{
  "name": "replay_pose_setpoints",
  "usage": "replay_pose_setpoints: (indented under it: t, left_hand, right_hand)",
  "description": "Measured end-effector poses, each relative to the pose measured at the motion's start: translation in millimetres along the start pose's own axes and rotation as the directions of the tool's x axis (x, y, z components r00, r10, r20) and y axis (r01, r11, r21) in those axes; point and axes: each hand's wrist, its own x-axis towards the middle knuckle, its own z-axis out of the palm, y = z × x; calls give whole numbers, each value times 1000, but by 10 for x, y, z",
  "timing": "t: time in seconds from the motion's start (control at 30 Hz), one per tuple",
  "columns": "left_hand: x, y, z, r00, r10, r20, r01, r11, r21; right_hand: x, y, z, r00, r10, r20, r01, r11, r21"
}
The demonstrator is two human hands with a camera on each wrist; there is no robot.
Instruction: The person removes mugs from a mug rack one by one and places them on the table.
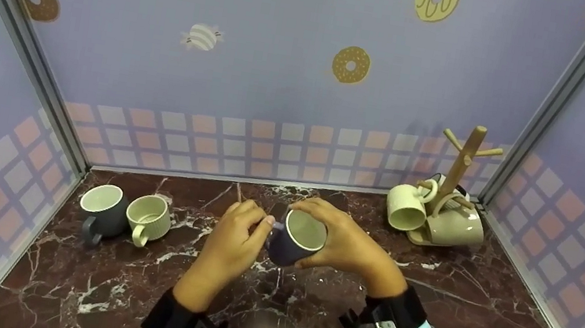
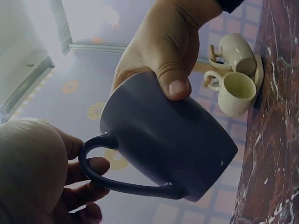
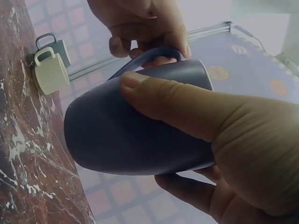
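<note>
A dark blue mug [image 1: 286,250] with a pale inside is held tilted above the marbled table, near the middle of the head view. My right hand [image 1: 350,246] grips its body from the right, thumb on the near side and fingers round the far side. From the left, my left hand [image 1: 236,240] pinches the mug's handle between thumb and fingers. The left wrist view shows the looped handle [image 2: 135,189] with fingertips at its upper bend. In the right wrist view the right thumb [image 3: 159,95] lies along the mug's side.
A dark grey mug [image 1: 110,220] and a ribbed cream mug [image 1: 157,220] stand at the left. At the back right, a wooden mug tree [image 1: 466,162] carries a cream mug [image 1: 401,202] and a glossy beige mug [image 1: 461,229], with another partly hidden behind. Patterned walls enclose the table.
</note>
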Motion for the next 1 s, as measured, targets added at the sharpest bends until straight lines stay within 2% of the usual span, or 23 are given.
replay_pose_setpoints:
  t: [0.1, 0.23, 0.3, 0.37, 0.5, 0.6, 0.8, 0.87, 1.0]
  left_hand:
    - [-2, -6, -8, 992, -52, 118, 66, 991, -117]
    - [-1, -23, -33, 953, -112, 280, 183, 953, -242]
    - [0, -34, -42, 938, -132, 321, 226, 935, -273]
    - [-3, -51, -41, 931, -156, 331, 257, 923, -288]
    - [-17, -96, -30, 920, -223, 323, 325, 894, -308]
    - [-24, -131, -16, 911, -271, 310, 372, 864, -340]
    - [-75, -190, 11, 903, -366, 227, 430, 790, -437]
    - [-91, -215, 28, 890, -414, 191, 453, 756, -473]
    - [-101, -315, 68, 855, -506, 111, 478, 687, -547]
  right_hand:
    - [-9, -4, -2, 1000, -8, 18, 9, 1000, -27]
    - [1, 7, 8, 999, -25, 41, 27, 999, -30]
    - [4, 19, 23, 999, -21, 50, 22, 999, -26]
    - [9, 36, 46, 998, -9, 55, 11, 1000, -28]
    - [19, 67, 104, 998, 28, 56, -27, 999, -29]
    - [29, 86, 137, 998, 48, 51, -47, 999, -23]
    - [40, 122, 143, 994, 113, 14, -113, 993, -17]
    - [41, 135, 132, 990, 139, 13, -139, 990, 12]
    - [43, 151, 116, 984, 176, 25, -177, 983, 44]
